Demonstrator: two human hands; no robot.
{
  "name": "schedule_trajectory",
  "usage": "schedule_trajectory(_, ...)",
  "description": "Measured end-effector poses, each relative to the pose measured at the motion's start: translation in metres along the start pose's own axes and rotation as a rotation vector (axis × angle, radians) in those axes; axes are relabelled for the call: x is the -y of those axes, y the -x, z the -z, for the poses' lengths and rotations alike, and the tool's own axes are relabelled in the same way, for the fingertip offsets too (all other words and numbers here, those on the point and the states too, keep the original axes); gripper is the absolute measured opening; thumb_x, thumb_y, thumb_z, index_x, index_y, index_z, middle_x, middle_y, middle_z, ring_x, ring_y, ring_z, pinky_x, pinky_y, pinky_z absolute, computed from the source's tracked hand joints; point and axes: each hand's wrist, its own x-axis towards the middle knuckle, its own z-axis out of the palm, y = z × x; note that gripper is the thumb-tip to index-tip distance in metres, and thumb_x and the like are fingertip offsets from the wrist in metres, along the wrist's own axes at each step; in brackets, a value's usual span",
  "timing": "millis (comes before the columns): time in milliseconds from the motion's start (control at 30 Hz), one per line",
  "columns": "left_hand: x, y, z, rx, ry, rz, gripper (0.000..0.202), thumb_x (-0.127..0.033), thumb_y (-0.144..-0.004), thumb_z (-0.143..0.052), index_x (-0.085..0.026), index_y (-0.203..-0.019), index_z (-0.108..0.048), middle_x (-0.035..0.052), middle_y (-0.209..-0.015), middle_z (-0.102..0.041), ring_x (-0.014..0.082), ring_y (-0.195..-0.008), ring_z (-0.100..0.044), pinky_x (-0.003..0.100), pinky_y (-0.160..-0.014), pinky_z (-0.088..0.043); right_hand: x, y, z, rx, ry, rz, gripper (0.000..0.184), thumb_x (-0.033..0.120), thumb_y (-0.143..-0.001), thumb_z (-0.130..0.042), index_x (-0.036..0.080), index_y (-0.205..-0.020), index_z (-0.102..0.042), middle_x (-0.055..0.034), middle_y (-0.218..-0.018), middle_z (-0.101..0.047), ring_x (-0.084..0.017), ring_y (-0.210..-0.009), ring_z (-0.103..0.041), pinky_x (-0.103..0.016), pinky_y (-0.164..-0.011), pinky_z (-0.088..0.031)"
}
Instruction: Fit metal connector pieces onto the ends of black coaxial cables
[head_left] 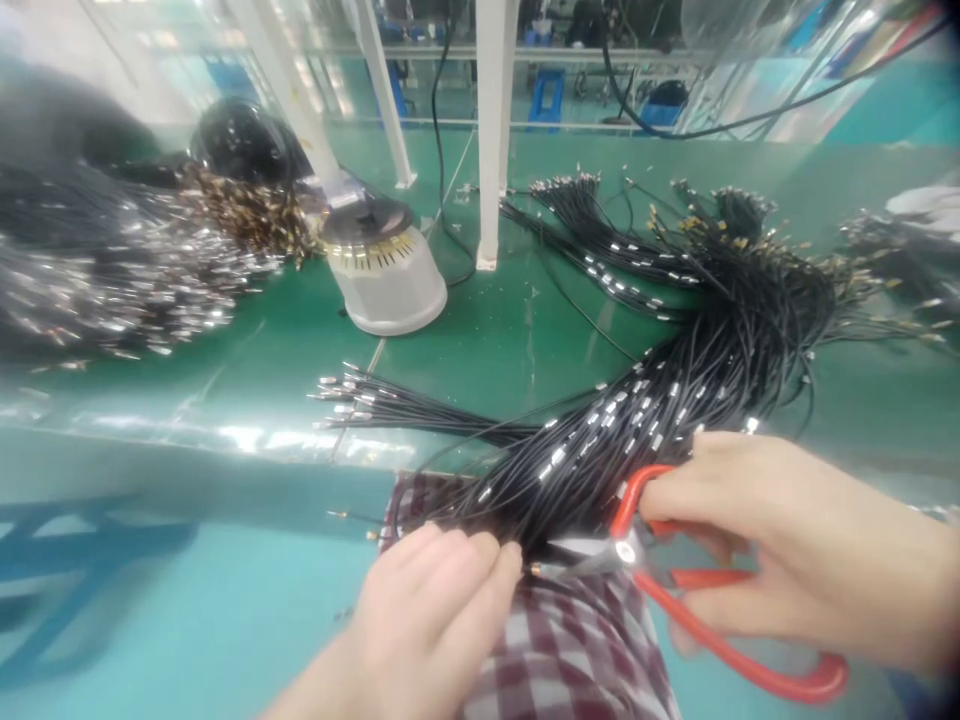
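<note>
My right hand (pixel 757 530) grips red-handled scissors (pixel 626 552), fingers through one loop and the thumb side by the other. Their blades are parted and point left, close to a small copper-coloured cable end (pixel 534 568). That end sticks out beside the fingertips of my left hand (pixel 442 600), which is closed round a black cable; most of the cable is hidden under the fingers. Just beyond both hands lies a thick bundle of black cables (pixel 660 390) with white tags and metal tips, hanging over the table edge onto a checked cloth (pixel 570 660).
On the green table (pixel 480 350) stands a white tub (pixel 394 285) with a dark disc on top. Another heap of cables with shiny ends (pixel 150 270) lies at the left. White posts (pixel 491 140) rise from the table. A blue stool (pixel 546 95) is in the background.
</note>
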Motion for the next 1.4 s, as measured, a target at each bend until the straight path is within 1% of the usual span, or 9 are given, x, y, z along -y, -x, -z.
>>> schedule_trajectory(100, -0.001, 0.001, 0.0, 0.01, 0.003, -0.013, 0.029, -0.006, -0.09, -0.043, -0.003, -0.112, -0.062, 0.0142, -0.088, -0.073, 0.0218, -0.074, -0.064, 0.034, -0.064, -0.047, 0.002, -0.002, 0.004, 0.09, 0.05, 0.006, 0.024, 0.024, -0.066, -0.072, 0.022, -0.06, -0.049, 0.0063, -0.05, -0.05, -0.013, -0.051, -0.037, -0.024, -0.052, -0.025)
schedule_trajectory(233, -0.003, 0.001, 0.001, -0.019, -0.004, -0.019, 0.029, -0.007, -0.091, -0.041, -0.005, -0.109, -0.064, 0.0131, -0.086, -0.074, 0.0211, -0.072, -0.065, 0.033, -0.062, -0.047, 0.002, -0.003, 0.004, 0.074, 0.083, 0.051, 0.027, 0.026, -0.067, -0.073, 0.022, -0.057, -0.047, 0.0063, -0.048, -0.046, -0.013, -0.05, -0.032, -0.025, -0.05, -0.019)
schedule_trajectory(600, -0.006, 0.0, -0.006, -0.07, -0.006, 0.005, 0.029, -0.012, -0.092, -0.04, -0.008, -0.107, -0.064, 0.0118, -0.08, -0.074, 0.0215, -0.066, -0.066, 0.034, -0.057, -0.049, 0.003, -0.011, 0.001, 0.123, 0.07, 0.038, 0.023, 0.03, -0.069, -0.072, 0.023, -0.056, -0.054, 0.0048, -0.046, -0.043, -0.013, -0.047, -0.034, -0.023, -0.046, -0.018)
schedule_trajectory(800, -0.012, 0.007, -0.017, -0.2, -0.036, 0.105, 0.03, -0.018, -0.094, -0.04, -0.012, -0.109, -0.066, 0.0107, -0.077, -0.074, 0.0215, -0.065, -0.066, 0.035, -0.059, -0.051, 0.003, -0.011, -0.003, 0.179, 0.074, 0.005, 0.022, 0.031, -0.07, -0.073, 0.023, -0.059, -0.056, 0.0043, -0.05, -0.048, -0.012, -0.048, -0.038, -0.023, -0.046, -0.018)
schedule_trajectory(1000, -0.017, 0.01, -0.024, -0.253, -0.047, 0.147, 0.031, -0.02, -0.094, -0.04, -0.014, -0.111, -0.065, 0.0102, -0.076, -0.074, 0.0215, -0.064, -0.066, 0.035, -0.059, -0.051, 0.004, -0.01, -0.01, 0.13, 0.088, 0.055, 0.028, 0.029, -0.074, -0.07, 0.021, -0.054, -0.052, 0.0046, -0.045, -0.042, -0.012, -0.047, -0.034, -0.026, -0.046, -0.015)
schedule_trajectory(1100, -0.018, 0.011, -0.022, -0.272, -0.018, 0.181, 0.03, -0.019, -0.094, -0.042, -0.015, -0.11, -0.066, 0.0097, -0.076, -0.074, 0.0215, -0.063, -0.066, 0.035, -0.059, -0.052, 0.004, -0.007, -0.014, 0.12, 0.025, 0.031, 0.028, 0.027, -0.074, -0.069, 0.02, -0.053, -0.052, 0.0049, -0.046, -0.042, -0.011, -0.046, -0.033, -0.025, -0.045, -0.015)
schedule_trajectory(1200, -0.018, 0.012, -0.018, -0.212, 0.018, 0.199, 0.025, -0.013, -0.088, -0.055, -0.014, -0.11, -0.068, 0.0099, -0.082, -0.075, 0.0221, -0.07, -0.069, 0.036, -0.067, -0.054, 0.0, -0.01, -0.011, 0.154, -0.233, -0.089, 0.025, 0.031, -0.079, -0.067, 0.02, -0.058, -0.06, 0.0052, -0.048, -0.05, -0.009, -0.045, -0.038, -0.021, -0.043, -0.021)
schedule_trajectory(1300, -0.018, 0.005, -0.013, -0.283, 0.09, 0.339, 0.026, -0.006, -0.078, -0.067, -0.018, -0.101, -0.07, 0.0074, -0.083, -0.074, 0.0215, -0.074, -0.069, 0.033, -0.071, -0.055, -0.009, -0.028, 0.0, 0.084, -0.398, -0.24, 0.027, 0.042, -0.085, -0.06, 0.021, -0.07, -0.067, 0.0045, -0.054, -0.061, -0.009, -0.042, -0.046, -0.02, -0.041, -0.028)
schedule_trajectory(1400, -0.018, -0.008, -0.006, -0.31, 0.453, 0.64, 0.014, -0.011, -0.081, -0.065, -0.023, -0.087, -0.07, 0.003, -0.074, -0.071, 0.0179, -0.063, -0.065, 0.027, -0.058, -0.052, -0.021, -0.064, 0.009, -0.161, -0.009, -0.278, 0.027, 0.048, -0.081, -0.062, 0.022, -0.081, -0.069, 0.0006, -0.071, -0.071, -0.015, -0.059, -0.06, -0.023, -0.051, -0.035)
